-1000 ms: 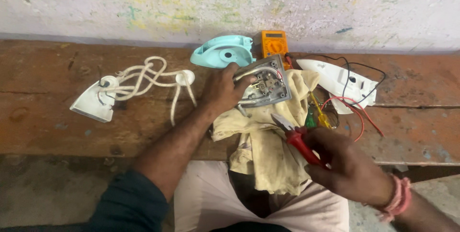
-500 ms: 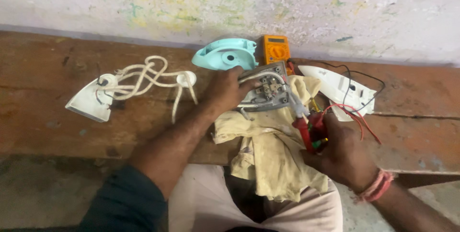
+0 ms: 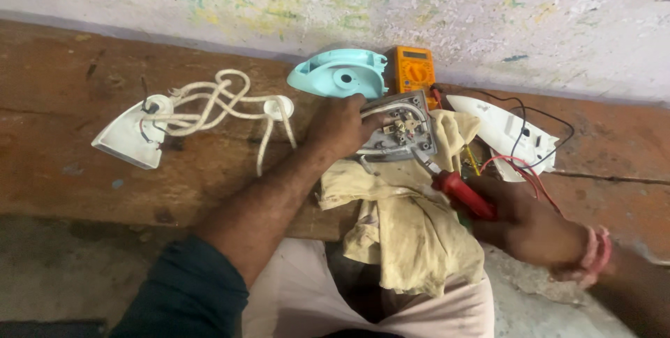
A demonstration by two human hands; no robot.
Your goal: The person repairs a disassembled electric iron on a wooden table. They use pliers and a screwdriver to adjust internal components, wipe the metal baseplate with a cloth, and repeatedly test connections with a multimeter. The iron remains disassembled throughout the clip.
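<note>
1. The iron soleplate [image 3: 398, 136], a grey metal base with its wiring and terminals laid bare on top, lies on a yellowish cloth [image 3: 401, 230] at the near edge of the wooden bench [image 3: 56, 163].
2. The left hand [image 3: 342, 127] presses down on the soleplate's left side, fingers curled over its edge and closed against the metal, pinning it in place.
3. The right hand [image 3: 530, 223] is wrapped tight around the red handle of a screwdriver [image 3: 450, 183]; the thin shaft runs up and left from the fist, and its tip sits at the soleplate's lower right corner.
4. Whether the tip is seated in a screw cannot be made out.
5. The cloth spreads from under the soleplate and hangs down off the bench edge over the person's lap, below both hands.
6. Just beyond the left hand, against the wall, lies a pale turquoise iron cover [image 3: 338, 74]; touching it on the right is an orange multimeter [image 3: 412, 69].
7. Right of the soleplate, above the right hand, rests a white iron housing [image 3: 499, 132], with the red and black test leads [image 3: 520, 163] looping over it.
8. Well to the left of the left hand lies a white iron shell [image 3: 125, 139] with a tangled white braided cord [image 3: 216, 104] on the bench.
</note>
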